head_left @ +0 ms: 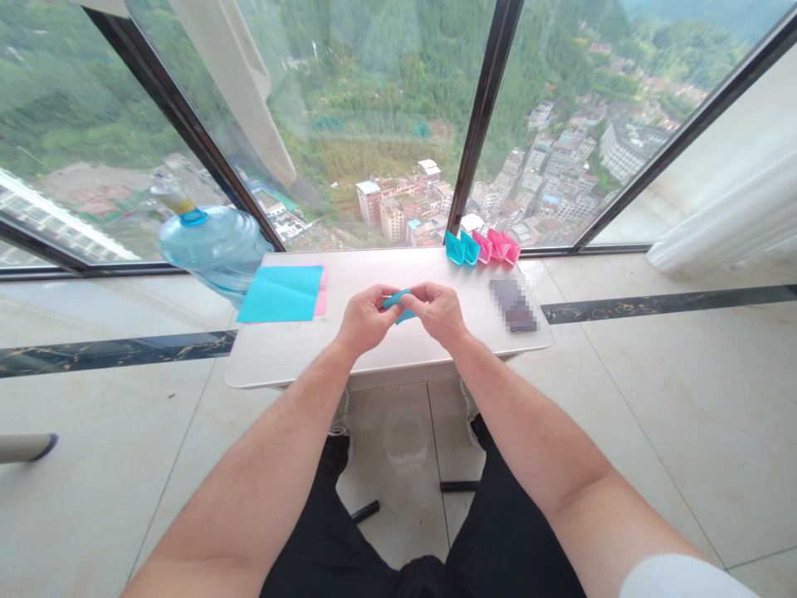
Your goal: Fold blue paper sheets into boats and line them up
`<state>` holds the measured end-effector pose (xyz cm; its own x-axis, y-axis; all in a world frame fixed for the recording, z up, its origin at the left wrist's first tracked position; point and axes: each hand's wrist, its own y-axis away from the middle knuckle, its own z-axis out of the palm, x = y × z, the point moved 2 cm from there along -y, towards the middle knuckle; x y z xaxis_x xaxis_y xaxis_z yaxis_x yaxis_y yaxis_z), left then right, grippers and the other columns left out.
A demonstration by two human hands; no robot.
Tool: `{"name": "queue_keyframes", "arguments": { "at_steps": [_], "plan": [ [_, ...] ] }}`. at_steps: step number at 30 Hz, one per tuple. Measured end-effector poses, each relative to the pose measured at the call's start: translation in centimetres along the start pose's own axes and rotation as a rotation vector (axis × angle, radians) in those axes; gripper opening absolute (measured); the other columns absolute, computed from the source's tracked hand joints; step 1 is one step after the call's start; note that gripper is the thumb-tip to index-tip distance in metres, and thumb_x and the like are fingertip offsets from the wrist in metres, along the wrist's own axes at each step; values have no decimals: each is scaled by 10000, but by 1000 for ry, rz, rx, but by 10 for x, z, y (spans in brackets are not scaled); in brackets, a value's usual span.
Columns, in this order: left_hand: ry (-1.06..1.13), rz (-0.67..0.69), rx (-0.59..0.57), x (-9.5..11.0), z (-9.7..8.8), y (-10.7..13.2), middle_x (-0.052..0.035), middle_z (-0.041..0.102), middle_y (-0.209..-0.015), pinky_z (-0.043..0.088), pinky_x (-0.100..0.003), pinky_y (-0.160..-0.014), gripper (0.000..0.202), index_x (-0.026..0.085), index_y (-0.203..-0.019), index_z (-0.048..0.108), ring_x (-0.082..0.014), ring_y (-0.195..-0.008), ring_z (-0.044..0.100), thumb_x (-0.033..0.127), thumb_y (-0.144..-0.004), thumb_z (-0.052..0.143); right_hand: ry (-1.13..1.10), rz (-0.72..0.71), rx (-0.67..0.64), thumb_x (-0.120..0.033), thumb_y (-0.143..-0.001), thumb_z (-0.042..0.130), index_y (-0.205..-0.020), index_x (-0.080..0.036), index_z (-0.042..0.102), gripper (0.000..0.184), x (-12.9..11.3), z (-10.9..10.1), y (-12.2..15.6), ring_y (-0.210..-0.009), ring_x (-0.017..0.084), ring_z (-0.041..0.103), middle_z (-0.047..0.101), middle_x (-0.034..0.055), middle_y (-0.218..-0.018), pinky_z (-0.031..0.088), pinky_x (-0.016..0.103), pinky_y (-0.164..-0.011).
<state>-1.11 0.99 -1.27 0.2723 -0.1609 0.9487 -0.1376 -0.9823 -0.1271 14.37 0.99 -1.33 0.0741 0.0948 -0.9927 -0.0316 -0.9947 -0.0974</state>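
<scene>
Over the middle of the white table (299, 353), a small folded piece of blue paper (406, 316) is held between both hands. My left hand (366, 317) pinches its left side with thumb and fingers. My right hand (441, 311) grips the right side, the thumb pressed on the paper's near face. The two hands almost meet, and the fingers cover part of the folds. Flat blue sheets (280, 295) lie to the left, with a pink sheet (322, 292) showing beneath their right edge.
Folded blue paper shapes (462, 248) and pink ones (496, 247) stand in a row at the table's back right. A pixelated dark flat object (514, 305) lies nearer. A large blue water bottle (215, 245) is behind the left corner. Windows rise beyond the table.
</scene>
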Motion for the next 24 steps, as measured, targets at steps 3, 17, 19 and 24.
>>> {"name": "queue_keyframes", "arguments": {
  "at_steps": [3, 17, 19, 24],
  "plan": [
    [-25, 0, -31, -2, 1, 0, -29, 733, -780, 500, -270, -632, 318, 149, -934, 705, -173, -699, 659, 387, -725, 732, 8, 12, 30, -394, -698, 746, -764, -177, 720, 228, 1, -2, -2, -674, 172, 663, 736, 22, -723, 532, 288, -627],
    [67, -194, -162, 4, 6, 5, -33, 709, -663, 515, -294, -603, 152, 159, -692, 694, -167, -612, 649, 294, -637, 736, -127, 52, -14, -422, -683, 748, -622, -195, 584, 287, 4, -12, -8, -580, 107, 484, 541, -45, -583, 421, 254, -567],
    [42, -193, -154, 4, 9, 7, -20, 682, -629, 499, -286, -581, 134, 163, -663, 680, -155, -582, 625, 289, -642, 719, -120, 43, 10, -402, -684, 737, -613, -198, 574, 270, 3, -11, -8, -572, 104, 465, 523, -49, -573, 407, 252, -558],
    [95, -188, -127, 3, 15, 7, -10, 652, -591, 475, -281, -567, 146, 162, -653, 672, -142, -558, 588, 298, -638, 720, -156, 37, 84, -408, -685, 735, -633, -197, 599, 257, 4, -10, -7, -586, 110, 489, 550, -40, -589, 424, 255, -568]
  ]
}}
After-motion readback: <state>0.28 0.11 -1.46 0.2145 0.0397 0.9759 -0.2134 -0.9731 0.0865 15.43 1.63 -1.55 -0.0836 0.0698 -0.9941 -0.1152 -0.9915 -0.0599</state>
